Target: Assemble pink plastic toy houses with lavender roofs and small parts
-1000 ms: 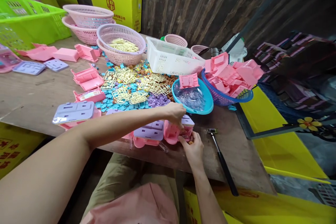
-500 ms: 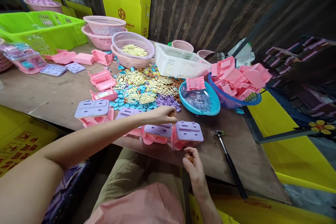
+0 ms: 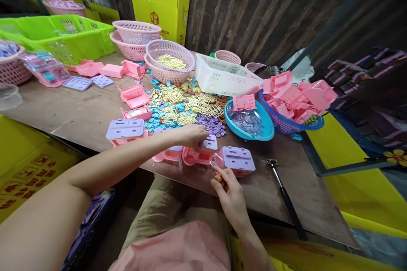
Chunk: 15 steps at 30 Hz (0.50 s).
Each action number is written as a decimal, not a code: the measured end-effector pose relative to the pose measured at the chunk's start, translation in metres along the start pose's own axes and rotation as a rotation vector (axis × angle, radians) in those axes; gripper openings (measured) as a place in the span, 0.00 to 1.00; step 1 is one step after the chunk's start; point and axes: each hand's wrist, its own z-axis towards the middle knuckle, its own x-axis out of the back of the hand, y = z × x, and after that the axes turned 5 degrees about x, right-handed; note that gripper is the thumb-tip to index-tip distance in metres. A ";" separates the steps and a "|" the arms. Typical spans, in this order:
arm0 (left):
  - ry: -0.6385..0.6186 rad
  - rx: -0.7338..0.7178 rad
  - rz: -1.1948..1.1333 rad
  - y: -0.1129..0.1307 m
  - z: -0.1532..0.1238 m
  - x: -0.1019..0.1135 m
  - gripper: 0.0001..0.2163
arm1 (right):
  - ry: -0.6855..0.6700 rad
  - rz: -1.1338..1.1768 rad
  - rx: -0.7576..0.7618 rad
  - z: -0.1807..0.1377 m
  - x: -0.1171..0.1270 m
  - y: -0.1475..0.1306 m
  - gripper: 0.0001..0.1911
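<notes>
Near the table's front edge stands a row of pink toy boxes with purple lids. My left hand (image 3: 194, 135) reaches across and rests curled on top of the middle box (image 3: 199, 152). My right hand (image 3: 229, 186) sits just below the table edge, its fingers pinched on a small brown piece (image 3: 218, 177), close to the front of the rightmost box (image 3: 237, 161). Another lidded box (image 3: 125, 130) stands further left.
A heap of small blue, purple, brown and gold-frame parts (image 3: 178, 108) covers the table middle. A turquoise bowl (image 3: 249, 122), a blue basket of pink shells (image 3: 294, 101), a white basket (image 3: 224, 78) and pink baskets (image 3: 168, 63) stand behind. A hammer (image 3: 286, 197) lies at the right.
My left hand left the rightmost box and settled on the middle one. My right hand drew back below the table edge, then rose again with the brown piece. The view swung right.
</notes>
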 end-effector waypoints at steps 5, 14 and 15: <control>-0.012 -0.110 -0.077 -0.025 0.019 0.007 0.12 | 0.127 -0.218 0.162 0.025 -0.010 -0.003 0.11; -0.114 -0.121 -0.207 -0.037 0.032 0.017 0.13 | 0.122 -0.545 0.285 0.069 -0.040 0.009 0.16; -0.118 -0.126 -0.216 -0.038 0.032 0.018 0.13 | 0.120 -0.549 0.277 0.071 -0.042 0.013 0.17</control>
